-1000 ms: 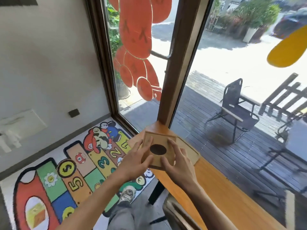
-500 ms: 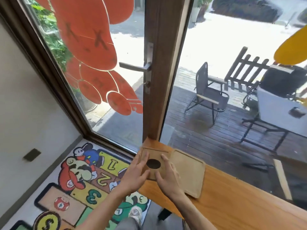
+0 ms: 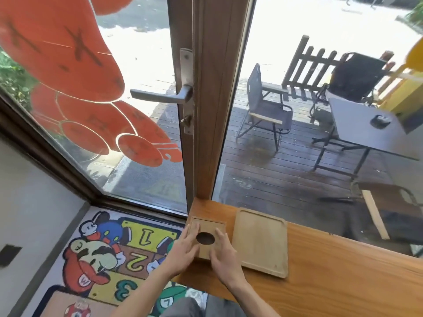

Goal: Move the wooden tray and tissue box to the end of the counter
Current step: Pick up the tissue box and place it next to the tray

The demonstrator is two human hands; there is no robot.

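A square wooden tissue box [image 3: 207, 227] with a dark round hole in its lid sits at the left end of the wooden counter [image 3: 332, 277]. My left hand [image 3: 183, 250] grips its left side and my right hand [image 3: 223, 255] grips its right side, fingers laid over the lid. The flat wooden tray [image 3: 261, 241] lies right beside the box on its right, close to the window edge. Neither hand touches the tray.
A wooden door frame post [image 3: 219, 99] rises from the counter's far left corner, with a metal door handle [image 3: 160, 96] to its left. Glass runs along the counter's far edge. A cartoon floor mat [image 3: 103, 255] lies below the counter's end.
The view has swung right and closer. The box, held by both hands, has come down onto the counter's left end beside the tray.
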